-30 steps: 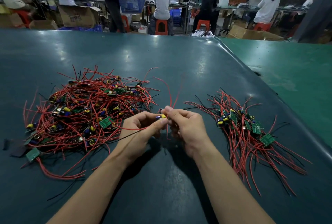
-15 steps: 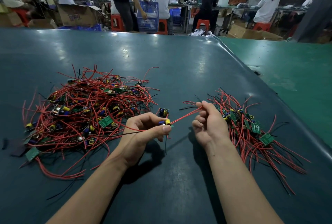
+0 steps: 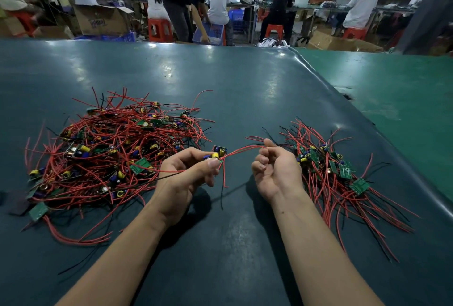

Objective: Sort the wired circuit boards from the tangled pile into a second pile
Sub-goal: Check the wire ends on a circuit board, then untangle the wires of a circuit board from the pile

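A small circuit board [image 3: 219, 153] with yellow and blue capacitors sits above the desk [image 3: 245, 89], between the two piles, pinched between the thumb and curled fingers [image 3: 212, 163] of the left hand [image 3: 186, 175]. From the board its red wires [image 3: 241, 150] run rightward in a shallow arc to the right hand [image 3: 277, 170], whose palm faces up and whose fingers are curled over the wire ends, thumb tip pressing them near the top of the hand. A thin black lead [image 3: 222, 193] and a short red one hang down from the board toward the desk. Another red wire trails from the left hand back into the tangled pile [image 3: 110, 153], a wide heap of red and black wires and green boards lying on the desk to the left, touching the left hand's side. The second pile [image 3: 335, 173] lies just beside the right hand, smaller, with its boards bunched near the hand and its wires fanned out toward the near right; one green board there bears a handwritten mark. Beyond the desk's far edge, people work at benches among cardboard boxes [image 3: 103, 21], red stools [image 3: 158, 29] and a blue basket [image 3: 210, 33].
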A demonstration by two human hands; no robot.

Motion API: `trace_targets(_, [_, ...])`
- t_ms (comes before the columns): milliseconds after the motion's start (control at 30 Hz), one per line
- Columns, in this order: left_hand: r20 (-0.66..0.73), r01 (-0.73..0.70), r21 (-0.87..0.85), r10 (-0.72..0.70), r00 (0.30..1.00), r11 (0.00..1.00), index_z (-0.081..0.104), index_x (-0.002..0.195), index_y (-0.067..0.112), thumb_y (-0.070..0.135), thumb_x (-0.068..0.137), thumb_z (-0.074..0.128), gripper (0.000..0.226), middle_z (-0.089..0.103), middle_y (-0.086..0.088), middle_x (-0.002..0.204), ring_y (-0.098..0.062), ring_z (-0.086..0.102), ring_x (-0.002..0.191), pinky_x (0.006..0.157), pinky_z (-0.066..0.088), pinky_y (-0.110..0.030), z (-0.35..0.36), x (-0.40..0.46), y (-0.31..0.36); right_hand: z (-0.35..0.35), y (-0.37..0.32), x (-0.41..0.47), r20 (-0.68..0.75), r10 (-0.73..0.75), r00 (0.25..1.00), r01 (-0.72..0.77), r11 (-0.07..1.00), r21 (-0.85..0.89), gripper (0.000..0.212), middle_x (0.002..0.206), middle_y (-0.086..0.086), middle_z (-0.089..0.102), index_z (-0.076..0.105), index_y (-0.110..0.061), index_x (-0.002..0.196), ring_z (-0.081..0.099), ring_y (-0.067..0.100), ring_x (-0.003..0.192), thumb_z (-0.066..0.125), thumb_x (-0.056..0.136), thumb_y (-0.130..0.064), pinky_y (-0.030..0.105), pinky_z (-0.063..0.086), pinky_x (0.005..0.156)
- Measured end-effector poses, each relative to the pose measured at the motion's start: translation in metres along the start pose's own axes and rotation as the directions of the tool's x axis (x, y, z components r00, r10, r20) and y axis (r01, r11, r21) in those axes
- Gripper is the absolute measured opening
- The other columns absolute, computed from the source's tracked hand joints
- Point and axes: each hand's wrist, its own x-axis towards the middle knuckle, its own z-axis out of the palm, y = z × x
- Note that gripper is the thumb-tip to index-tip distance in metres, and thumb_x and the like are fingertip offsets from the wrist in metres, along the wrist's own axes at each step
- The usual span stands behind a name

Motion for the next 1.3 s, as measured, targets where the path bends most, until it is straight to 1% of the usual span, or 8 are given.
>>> trace_targets(233, [-0.031, -0.009, -0.038, 0.008, 0.999, 0.999, 0.076, 0.076, 0.012, 0.008, 0.073, 0.067, 0.011, 0.063, -0.005, 0.065, -0.015, 0.054, 0.059, 0.058, 0.047, -0.021, -0.001, 0.001, 0.000, -0.002, 0.002, 0.001, 0.033, 0.085, 0.996, -0.087, 0.994, 0.065, 0.024, 0.043, -0.001, 0.043, 0.052, -0.011, 0.084, 0.033, 0.010, 0.029, 0.031, 0.095, -0.007, 0.012, 0.026, 0.033])
trace_targets(400, [-0.032, 0.017, 0.013, -0.017, 0.999, 1.000, 0.077, 0.078, 0.013, 0.012, 0.073, 0.068, 0.010, 0.063, -0.008, 0.065, -0.016, 0.053, 0.056, 0.055, 0.046, -0.021, 0.003, 0.000, -0.001, -0.002, 0.010, 0.001, 0.097, 0.105, 0.990, -0.102, 0.994, -0.036, 0.052, 0.050, 0.002, 0.049, 0.060, -0.008, 0.088, 0.034, 0.010, 0.033, 0.031, 0.103, -0.048, 0.014, 0.027, 0.034])
trace_targets(567, [-0.077, 0.056, 0.090, -0.049, 0.996, 0.994, 0.076, 0.074, 0.019, 0.022, 0.075, 0.069, 0.008, 0.065, -0.002, 0.064, -0.014, 0.054, 0.059, 0.057, 0.045, -0.022, 0.002, 0.001, -0.002, 0.002, 0.019, -0.004, 0.304, -0.030, 0.952, 0.125, 0.947, -0.296, 0.069, 0.058, -0.001, 0.058, 0.066, -0.013, 0.098, 0.040, 0.009, 0.039, 0.043, 0.078, -0.075, 0.016, 0.029, 0.040])
trace_targets(733, [-0.028, 0.120, -0.012, -0.121, 0.992, 0.993, 0.075, 0.081, 0.011, 0.036, 0.076, 0.077, 0.026, 0.069, -0.014, 0.074, -0.026, 0.065, 0.065, 0.064, 0.056, -0.033, 0.004, -0.002, 0.001, 0.003, 0.032, -0.017, 0.540, 0.068, 0.839, 0.303, 0.766, -0.567, 0.018, 0.064, -0.004, 0.061, 0.072, -0.019, 0.096, 0.048, 0.008, 0.048, 0.070, 0.086, -0.034, 0.025, 0.031, 0.054])
trace_targets(867, [-0.083, 0.124, -0.042, -0.127, 0.988, 0.991, 0.077, 0.081, 0.009, 0.042, 0.077, 0.066, 0.034, 0.069, -0.015, 0.068, -0.024, 0.067, 0.055, 0.054, 0.058, -0.031, 0.006, -0.002, 0.006, 0.000, 0.030, -0.024, 0.634, 0.102, 0.766, 0.351, 0.760, -0.547, 0.030, 0.072, 0.005, 0.059, 0.075, -0.018, 0.095, 0.048, 0.009, 0.054, 0.069, 0.079, -0.043, 0.017, 0.035, 0.043])
trace_targets(967, [-0.154, 0.098, 0.095, -0.082, 0.985, 0.991, 0.066, 0.072, 0.000, 0.043, 0.080, 0.061, 0.044, 0.067, -0.014, 0.064, -0.023, 0.064, 0.051, 0.051, 0.055, -0.030, 0.007, 0.000, 0.002, -0.001, 0.031, -0.025, 0.660, 0.078, 0.747, 0.420, 0.714, -0.560, 0.020, 0.066, 0.005, 0.066, 0.075, -0.016, 0.096, 0.055, 0.009, 0.056, 0.075, 0.078, -0.026, 0.020, 0.044, 0.048])
trace_targets(1100, [-0.198, 0.003, 0.428, 0.091, 0.976, 0.904, 0.065, 0.071, 0.004, 0.045, 0.086, 0.053, 0.045, 0.066, -0.003, 0.059, -0.013, 0.059, 0.053, 0.051, 0.048, -0.027, 0.005, 0.000, -0.007, 0.000, 0.030, -0.025, 0.673, -0.015, 0.739, 0.551, 0.589, -0.592, 0.014, 0.086, 0.028, 0.070, 0.077, -0.024, 0.087, 0.058, 0.026, 0.075, 0.076, 0.082, -0.011, 0.048, 0.054, 0.071])
trace_targets(1300, [-0.184, -0.101, 0.596, 0.258, 0.949, 0.797, 0.068, 0.079, 0.018, 0.057, 0.090, 0.045, 0.047, 0.059, 0.005, 0.053, -0.003, 0.049, 0.045, 0.049, 0.040, -0.019, 0.002, 0.000, -0.013, -0.001, 0.021, -0.017, 0.561, -0.206, 0.802, 0.575, 0.521, -0.631, 0.008, 0.070, 0.001, 0.074, 0.069, -0.018, 0.080, 0.054, 0.008, 0.046, 0.073, 0.087, -0.018, 0.021, 0.043, 0.043])
